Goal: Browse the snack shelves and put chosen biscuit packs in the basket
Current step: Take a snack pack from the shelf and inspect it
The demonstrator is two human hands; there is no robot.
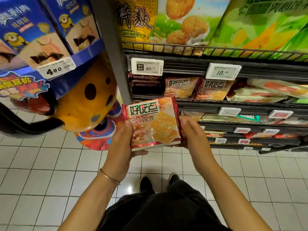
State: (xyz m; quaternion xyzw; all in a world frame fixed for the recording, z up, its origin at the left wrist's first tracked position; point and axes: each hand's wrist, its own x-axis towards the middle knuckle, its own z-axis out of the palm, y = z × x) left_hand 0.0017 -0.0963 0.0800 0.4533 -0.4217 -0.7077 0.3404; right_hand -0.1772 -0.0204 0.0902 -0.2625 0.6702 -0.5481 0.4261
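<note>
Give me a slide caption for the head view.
Left hand grips a biscuit pack, right hand steadies it, before the shelves.

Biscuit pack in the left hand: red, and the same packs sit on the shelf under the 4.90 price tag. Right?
Not quite. The head view shows the matching packs under the 20 tag and 19.99 tag; the 4.90 tag hangs on the blue display. The red biscuit pack is in the left hand.
</note>
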